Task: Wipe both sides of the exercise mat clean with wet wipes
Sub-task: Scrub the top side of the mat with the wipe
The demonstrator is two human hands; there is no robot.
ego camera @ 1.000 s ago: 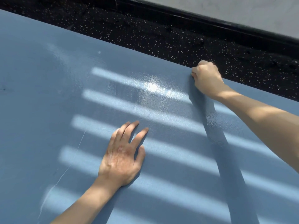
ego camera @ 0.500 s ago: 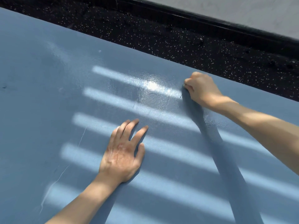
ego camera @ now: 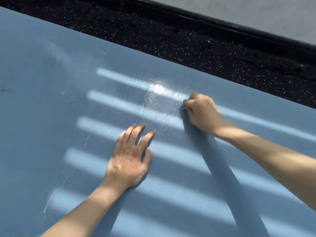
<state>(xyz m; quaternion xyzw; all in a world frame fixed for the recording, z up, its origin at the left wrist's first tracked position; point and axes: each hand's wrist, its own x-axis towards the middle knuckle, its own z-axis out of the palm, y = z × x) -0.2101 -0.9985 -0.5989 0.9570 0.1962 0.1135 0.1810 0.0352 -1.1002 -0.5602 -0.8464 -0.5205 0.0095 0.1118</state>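
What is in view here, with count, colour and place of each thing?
exercise mat: one, blue, fills most of the view.
wet patch: one, shiny, on the mat, centre.
floor: one, black with white specks, beyond the mat.
wall: one, grey, top right.
left hand: one, flat on the mat, fingers straight.
right hand: one, fingers curled, pressed on the mat; anything held is hidden.

**Speckled floor, dark strip, grey corner**

A black floor (ego camera: 171, 40) flecked with small white specks runs diagonally across the upper part of the view. Along its far side lies a glossy black strip (ego camera: 222, 29), touching the floor's edge. Beyond that strip, the top right corner shows a plain pale grey surface (ego camera: 256, 11), perhaps a wall.
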